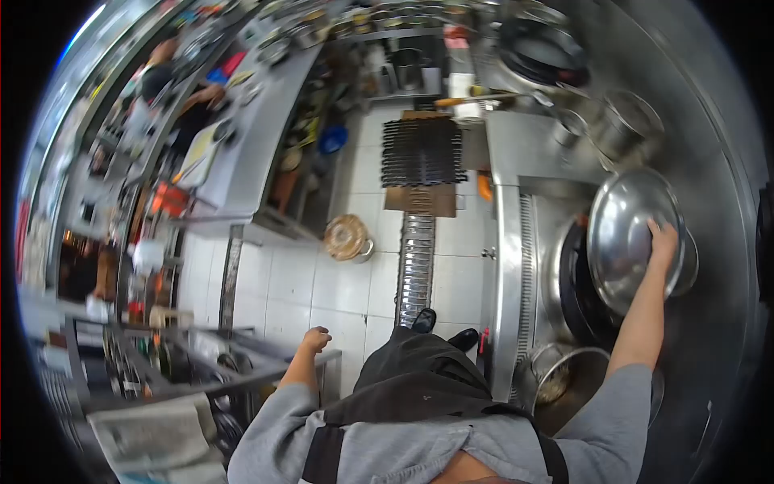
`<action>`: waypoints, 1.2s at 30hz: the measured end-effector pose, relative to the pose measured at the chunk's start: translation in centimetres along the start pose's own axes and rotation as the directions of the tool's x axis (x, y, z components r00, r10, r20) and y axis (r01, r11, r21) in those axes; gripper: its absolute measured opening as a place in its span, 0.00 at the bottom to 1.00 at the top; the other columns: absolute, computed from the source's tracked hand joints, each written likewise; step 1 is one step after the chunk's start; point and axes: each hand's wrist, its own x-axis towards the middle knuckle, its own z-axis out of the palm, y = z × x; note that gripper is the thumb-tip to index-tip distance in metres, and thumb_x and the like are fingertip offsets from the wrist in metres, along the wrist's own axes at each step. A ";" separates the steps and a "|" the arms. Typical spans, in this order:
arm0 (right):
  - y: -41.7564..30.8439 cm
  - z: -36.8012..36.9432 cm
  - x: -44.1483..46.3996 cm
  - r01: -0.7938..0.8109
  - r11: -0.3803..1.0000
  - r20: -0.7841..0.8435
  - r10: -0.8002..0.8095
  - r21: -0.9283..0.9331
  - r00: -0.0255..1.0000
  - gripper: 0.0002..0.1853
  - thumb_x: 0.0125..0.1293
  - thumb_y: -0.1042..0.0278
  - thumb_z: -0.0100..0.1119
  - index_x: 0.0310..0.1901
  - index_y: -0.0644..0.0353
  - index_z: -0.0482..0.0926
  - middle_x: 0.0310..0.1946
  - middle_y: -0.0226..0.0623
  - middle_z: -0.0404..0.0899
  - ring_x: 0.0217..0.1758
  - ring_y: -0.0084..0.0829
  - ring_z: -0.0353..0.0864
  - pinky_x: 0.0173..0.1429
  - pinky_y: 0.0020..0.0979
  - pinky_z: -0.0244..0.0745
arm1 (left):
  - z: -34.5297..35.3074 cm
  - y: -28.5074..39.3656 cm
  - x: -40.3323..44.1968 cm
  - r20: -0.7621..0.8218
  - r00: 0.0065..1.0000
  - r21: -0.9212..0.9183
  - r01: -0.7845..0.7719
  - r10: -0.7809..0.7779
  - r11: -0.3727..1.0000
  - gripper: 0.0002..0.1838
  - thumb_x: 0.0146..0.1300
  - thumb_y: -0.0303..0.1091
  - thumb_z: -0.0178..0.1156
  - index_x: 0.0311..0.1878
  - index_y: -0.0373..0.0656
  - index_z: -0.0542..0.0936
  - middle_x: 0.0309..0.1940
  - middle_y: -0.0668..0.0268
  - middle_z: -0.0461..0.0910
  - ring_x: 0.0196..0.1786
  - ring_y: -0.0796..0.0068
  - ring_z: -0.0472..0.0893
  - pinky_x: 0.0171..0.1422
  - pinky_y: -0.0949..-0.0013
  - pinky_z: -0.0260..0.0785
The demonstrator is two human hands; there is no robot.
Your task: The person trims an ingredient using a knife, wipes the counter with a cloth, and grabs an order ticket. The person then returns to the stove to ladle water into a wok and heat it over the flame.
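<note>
At the right, over the stove, my right hand (pixel 663 240) grips a large round steel lid (pixel 629 214) near its middle. The lid is tilted, and its shiny face is turned toward me. Behind and below it shows part of a black wok (pixel 574 282) on a burner; the lid hides the rest of the wok. A deep steel pot (pixel 592 363) stands nearer to me, with something pale inside that I cannot make out. My left hand (pixel 318 337) hangs at my left side with loosely curled fingers and nothing visible in it, above the tiled floor.
A lidded bucket (pixel 347 238) stands on the floor by the left counter (pixel 242 173). A black slatted mat (pixel 423 152) and a drain grate (pixel 417 258) lie ahead. A metal rack (pixel 242 379) is close at my left. Another person (pixel 193 113) works beyond the counter.
</note>
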 end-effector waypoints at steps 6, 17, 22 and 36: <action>6.6 5.9 2.4 -0.039 0.990 0.052 0.046 -0.133 0.998 0.33 0.43 0.51 0.70 0.41 0.76 0.76 0.40 0.59 0.77 0.45 0.53 0.75 0.51 0.41 0.68 | 3.7 -6.0 -4.9 0.019 0.994 0.048 0.110 -0.111 0.993 0.22 0.50 0.34 0.58 0.51 0.42 0.76 0.36 0.57 0.79 0.33 0.64 0.80 0.30 0.63 0.75; 1.3 1.6 -2.2 -0.394 0.917 0.202 0.376 0.060 0.904 0.22 0.45 0.60 0.69 0.38 0.68 0.78 0.21 0.40 0.76 0.19 0.34 0.75 0.28 0.34 0.71 | 3.3 -1.3 -6.1 0.107 0.985 0.049 0.131 -0.135 0.990 0.22 0.51 0.35 0.59 0.52 0.42 0.75 0.36 0.58 0.79 0.34 0.66 0.80 0.34 0.60 0.76; 9.1 6.8 -3.7 -0.013 0.967 0.013 0.010 0.255 1.000 0.17 0.50 0.67 0.62 0.44 0.61 0.78 0.40 0.46 0.79 0.46 0.43 0.78 0.50 0.36 0.71 | 0.2 3.0 -0.9 0.119 0.991 0.024 -0.057 0.054 0.998 0.24 0.52 0.32 0.58 0.55 0.42 0.72 0.38 0.58 0.78 0.37 0.65 0.79 0.36 0.61 0.75; -13.8 -6.9 -34.4 -0.156 0.850 -0.011 0.187 0.502 0.982 0.14 0.56 0.64 0.60 0.42 0.62 0.79 0.33 0.44 0.81 0.33 0.36 0.80 0.39 0.30 0.73 | -7.4 6.4 9.5 0.339 0.931 0.188 -0.204 0.132 0.961 0.22 0.53 0.28 0.56 0.54 0.42 0.71 0.36 0.62 0.78 0.33 0.66 0.79 0.29 0.61 0.73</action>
